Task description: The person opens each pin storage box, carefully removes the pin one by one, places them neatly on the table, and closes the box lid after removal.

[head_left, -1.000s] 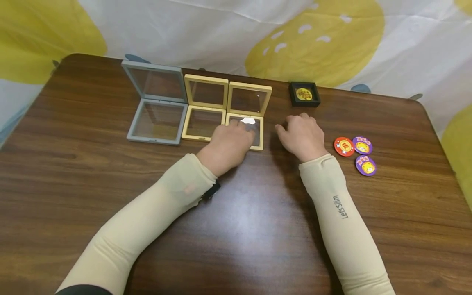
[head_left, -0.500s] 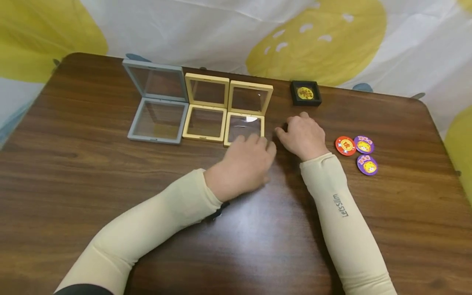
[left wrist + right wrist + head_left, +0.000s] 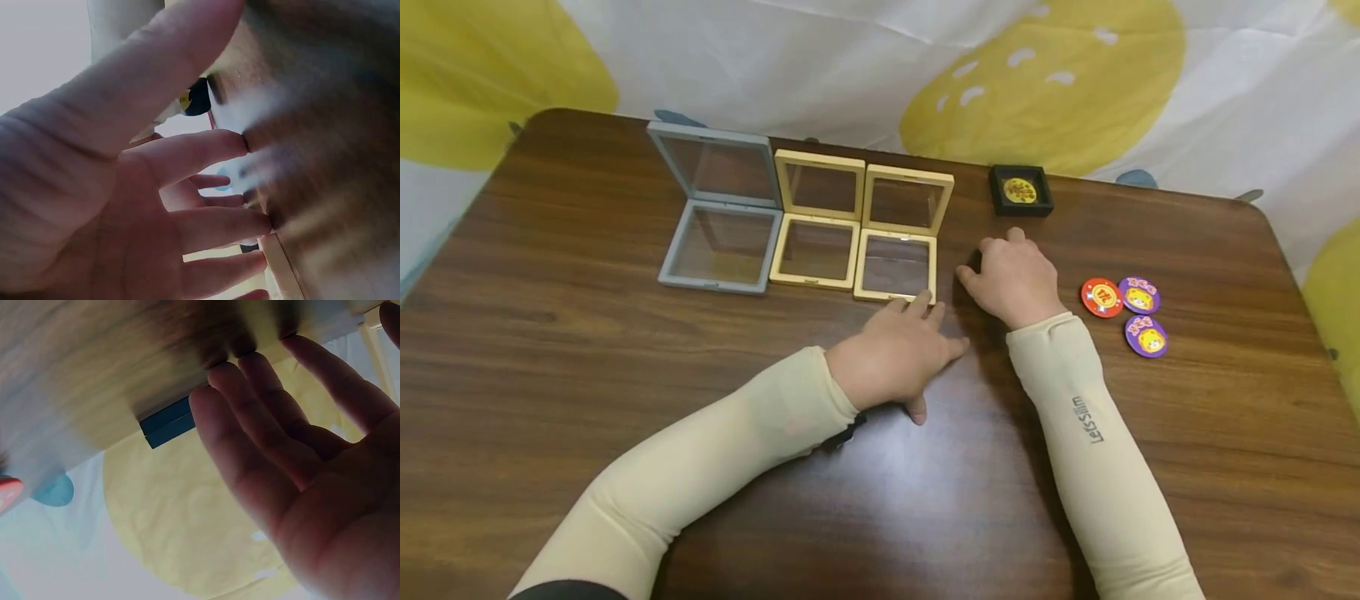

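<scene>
My left hand [image 3: 898,350] lies with spread fingers on the table, its fingertips right at the front edge of the right-hand yellow frame case [image 3: 896,265]. That case stands open, lid raised, with a clear film in it. Beside it are a second open yellow case [image 3: 815,250] and a larger blue-grey one [image 3: 722,248]. My right hand [image 3: 1013,279] rests fingertips-down on the table, holding nothing, between the yellow cases and a small black case [image 3: 1021,191] that has a gold round piece inside. In the right wrist view the black case [image 3: 167,425] shows beyond its fingers.
Right of my right hand lie a red round token [image 3: 1102,297] and two purple tokens with bear pictures, the upper purple token [image 3: 1140,294] close against the red one. A white and yellow patterned cloth [image 3: 820,75] hangs behind the table [image 3: 580,350].
My left hand has drawn back toward me from over the right-hand yellow case, and its fingers have spread. The right hand stays nearly where it was.
</scene>
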The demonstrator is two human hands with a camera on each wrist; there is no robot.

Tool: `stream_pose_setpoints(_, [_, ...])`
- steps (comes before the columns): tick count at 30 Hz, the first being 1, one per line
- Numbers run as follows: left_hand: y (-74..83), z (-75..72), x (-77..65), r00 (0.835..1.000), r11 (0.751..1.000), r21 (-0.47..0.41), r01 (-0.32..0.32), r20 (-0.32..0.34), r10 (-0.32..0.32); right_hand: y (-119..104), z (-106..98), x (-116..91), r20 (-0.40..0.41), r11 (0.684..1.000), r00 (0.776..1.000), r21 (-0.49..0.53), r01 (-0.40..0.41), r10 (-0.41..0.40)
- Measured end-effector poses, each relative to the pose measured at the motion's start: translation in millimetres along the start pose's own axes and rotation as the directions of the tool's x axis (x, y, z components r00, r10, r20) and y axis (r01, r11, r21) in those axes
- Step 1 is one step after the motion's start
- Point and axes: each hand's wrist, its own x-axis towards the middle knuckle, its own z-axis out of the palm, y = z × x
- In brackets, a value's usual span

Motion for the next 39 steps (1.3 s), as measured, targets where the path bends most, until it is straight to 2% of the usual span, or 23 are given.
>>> stream_pose_setpoints(6, [1.6, 1.3, 0.8, 1.0, 0.999, 0.043, -0.009, 0.002, 0.009, 4, 1, 4, -0.034, 0.999, 0.998, 0.002, 0.046, -0.046])
stream_pose_setpoints(9, [1.4, 0.6, 0.7, 1.0, 0.999, 0.053, -0.008, 0.006, 0.008, 10, 0, 10, -0.034, 0.999, 0.999, 0.026, 0.041, -0.04])
stream_pose_setpoints(15, [2.0, -1.0, 2.1, 0.999, 1.0, 0.031, -0.006, 0.043, 0.005, 26, -5, 19, 0.103, 0.999, 0.993, 0.009, 0.054, -0.054])
stream_pose_setpoints(18, [2.2, -1.0, 1.3, 0.999, 1.0, 0.026, -0.007, 0.037, 0.006, 28, -5, 21, 0.134, 0.998, 0.989, -0.003, 0.066, -0.065])
stream_pose_setpoints(27, [0.8, -1.7, 0.6, 0.999, 0.999, 0.035, 0.013, 0.038, -0.014, 23, -2, 22, 0.092, 0.997, 0.993, -0.024, 0.073, -0.07])
stream_pose_setpoints(34, [0.2, -0.2, -1.4, 1.0, 0.999, 0.047, 0.003, 0.001, -0.003, 22, -1, 21, -0.014, 0.996, 0.997, -0.045, 0.072, -0.072])
stream_pose_setpoints(39, [0.4, -0.5, -1.0, 1.0, 0.998, 0.057, 0.0, 0.002, 0.0, 22, -4, 20, -0.019, 0.998, 0.999, -0.045, 0.046, -0.047])
